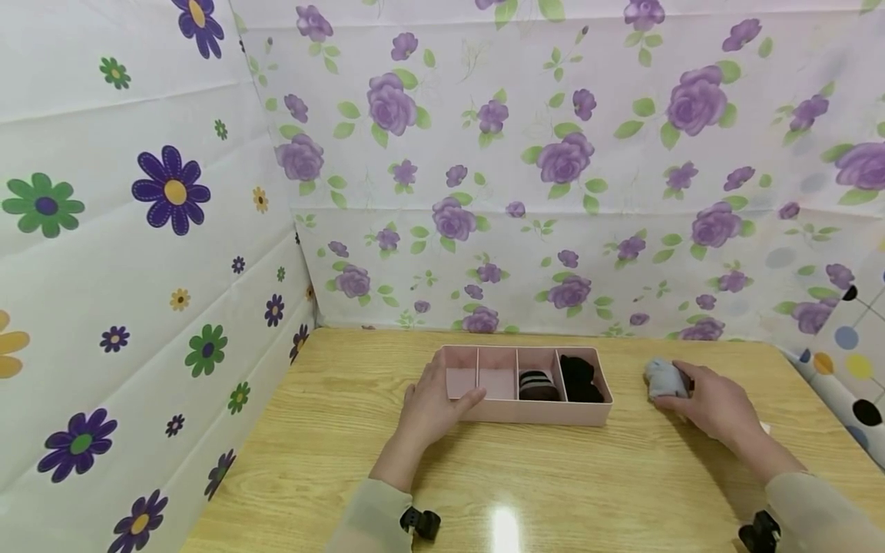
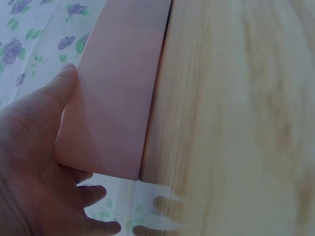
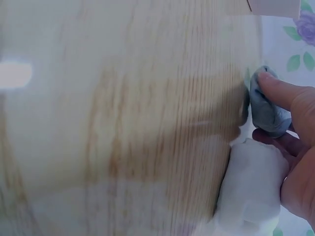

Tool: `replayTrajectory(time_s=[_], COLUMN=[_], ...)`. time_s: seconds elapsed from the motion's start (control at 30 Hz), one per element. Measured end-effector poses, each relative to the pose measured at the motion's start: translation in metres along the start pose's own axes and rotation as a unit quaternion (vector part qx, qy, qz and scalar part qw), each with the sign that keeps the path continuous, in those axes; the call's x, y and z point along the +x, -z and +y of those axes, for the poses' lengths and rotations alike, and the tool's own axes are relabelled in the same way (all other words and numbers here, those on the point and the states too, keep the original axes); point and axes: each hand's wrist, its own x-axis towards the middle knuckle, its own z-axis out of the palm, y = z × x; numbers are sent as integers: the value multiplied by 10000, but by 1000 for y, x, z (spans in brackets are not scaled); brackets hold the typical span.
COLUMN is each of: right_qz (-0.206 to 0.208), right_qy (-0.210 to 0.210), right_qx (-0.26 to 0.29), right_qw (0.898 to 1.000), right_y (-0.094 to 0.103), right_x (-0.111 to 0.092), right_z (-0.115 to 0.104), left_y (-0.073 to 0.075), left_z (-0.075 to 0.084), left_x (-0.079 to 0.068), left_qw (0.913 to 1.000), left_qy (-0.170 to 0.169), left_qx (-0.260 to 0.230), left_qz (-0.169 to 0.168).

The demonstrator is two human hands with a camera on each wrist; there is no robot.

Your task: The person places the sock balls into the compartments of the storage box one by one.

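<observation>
A pink storage box [image 1: 532, 412] with a row of compartments stands on the table. Its two left compartments hold nothing visible. A dark striped rolled sock [image 1: 538, 386] lies in the third, and a black bundle of cloth [image 1: 581, 379] fills the right one. My left hand [image 1: 434, 403] grips the box's left end, its thumb over the front rim; the left wrist view shows fingers around the end wall. Right of the box, my right hand [image 1: 715, 403] pinches a grey-blue rolled sock [image 3: 266, 105] between thumb and fingers. Whether the sock touches the table is unclear.
Below the right hand, a white rolled bundle [image 3: 251, 184] lies on the wooden table [image 1: 553, 476]; the hand mostly hides it in the head view. Flower-patterned sheets [image 1: 449, 177] hang behind and to the left of the table.
</observation>
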Motion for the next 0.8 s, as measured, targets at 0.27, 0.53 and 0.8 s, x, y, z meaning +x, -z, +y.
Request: replayTrajectory(time_s=[0.27, 0.53, 0.8], right_qz=[442, 735, 721], right_qy=[47, -106, -147], right_qx=[238, 338, 636], right_qw=[9987, 9967, 9953], right_y=[5, 11, 19], right_x=[-2, -3, -1], right_z=[-15, -39, -65], left_y=[-1, -1, -2], left_z=[0, -1, 0], left_x=[1, 2, 3], left_qw=[9999, 9998, 9996], left_qy=[25, 72, 68], left_qx=[-142, -179, -263], left_qz=[28, 2, 31])
